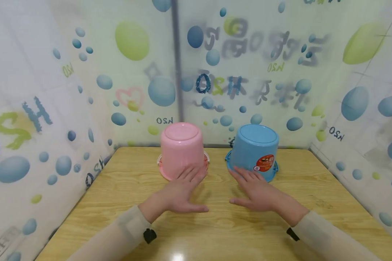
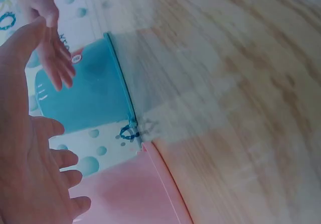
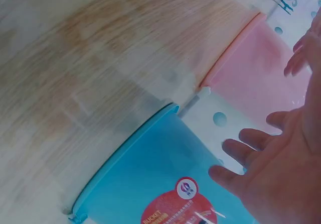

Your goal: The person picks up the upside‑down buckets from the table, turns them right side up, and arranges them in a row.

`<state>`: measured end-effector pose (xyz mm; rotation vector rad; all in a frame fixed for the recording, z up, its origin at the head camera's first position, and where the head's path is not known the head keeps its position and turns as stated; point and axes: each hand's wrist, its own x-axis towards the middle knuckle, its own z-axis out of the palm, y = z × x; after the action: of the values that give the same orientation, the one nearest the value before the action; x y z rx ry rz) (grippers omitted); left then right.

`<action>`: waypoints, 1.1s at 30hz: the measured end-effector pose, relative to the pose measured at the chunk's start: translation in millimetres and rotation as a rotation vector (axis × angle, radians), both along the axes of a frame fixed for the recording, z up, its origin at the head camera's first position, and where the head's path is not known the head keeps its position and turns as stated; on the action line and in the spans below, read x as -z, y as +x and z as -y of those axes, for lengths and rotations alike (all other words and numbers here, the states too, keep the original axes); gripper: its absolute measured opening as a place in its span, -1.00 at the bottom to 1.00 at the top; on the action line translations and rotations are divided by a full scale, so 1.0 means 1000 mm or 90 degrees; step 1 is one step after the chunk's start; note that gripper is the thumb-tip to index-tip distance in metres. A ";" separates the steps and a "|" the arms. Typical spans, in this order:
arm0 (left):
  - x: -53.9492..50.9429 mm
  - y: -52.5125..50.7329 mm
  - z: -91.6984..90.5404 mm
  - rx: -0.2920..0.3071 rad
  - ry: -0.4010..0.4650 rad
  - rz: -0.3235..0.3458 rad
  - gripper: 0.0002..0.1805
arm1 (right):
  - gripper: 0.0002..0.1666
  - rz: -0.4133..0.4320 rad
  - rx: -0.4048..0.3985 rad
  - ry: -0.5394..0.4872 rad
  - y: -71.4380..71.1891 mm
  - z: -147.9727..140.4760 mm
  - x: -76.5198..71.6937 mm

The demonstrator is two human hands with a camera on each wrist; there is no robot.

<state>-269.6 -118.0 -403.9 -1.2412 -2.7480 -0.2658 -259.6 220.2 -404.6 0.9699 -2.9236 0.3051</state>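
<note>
Two buckets stand upside down on the wooden table, rims on the tabletop. The pink bucket (image 1: 182,148) is on the left, and the blue bucket (image 1: 253,148) with a red oval label (image 1: 265,163) is on the right. My left hand (image 1: 183,192) hovers in front of the pink bucket, palm down with fingers extended and thumb apart. In front of the blue bucket is my right hand (image 1: 259,192), spread in the same way. Neither hand holds anything. The wrist views show both palms near the buckets; whether fingertips touch them I cannot tell.
The wooden table (image 1: 215,232) has a patterned curtain (image 1: 134,108) with bubbles and letters behind it and at both sides. A gap separates the two buckets. Their handles, a white handle (image 1: 208,156) and a blue handle (image 1: 276,166), lie down at the rims.
</note>
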 end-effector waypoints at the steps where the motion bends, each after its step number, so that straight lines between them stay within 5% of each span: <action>1: 0.000 0.000 0.002 -0.002 0.015 0.007 0.28 | 0.17 0.002 0.003 -0.006 -0.002 0.001 0.000; 8: 0.002 -0.003 0.028 -0.051 0.083 0.071 0.21 | 0.17 0.091 0.017 -0.054 -0.017 0.012 -0.003; 21: 0.003 -0.012 0.092 -0.117 0.148 0.093 0.05 | 0.26 0.234 0.043 -0.105 -0.051 0.050 -0.008; 33: 0.014 -0.058 0.133 -0.247 0.130 0.217 0.28 | 0.30 0.263 0.100 -0.099 -0.087 0.076 0.004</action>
<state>-327.9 -251.1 -418.2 -0.6426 -3.0653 -0.7525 -346.8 144.2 -408.5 0.7227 -3.2470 0.7973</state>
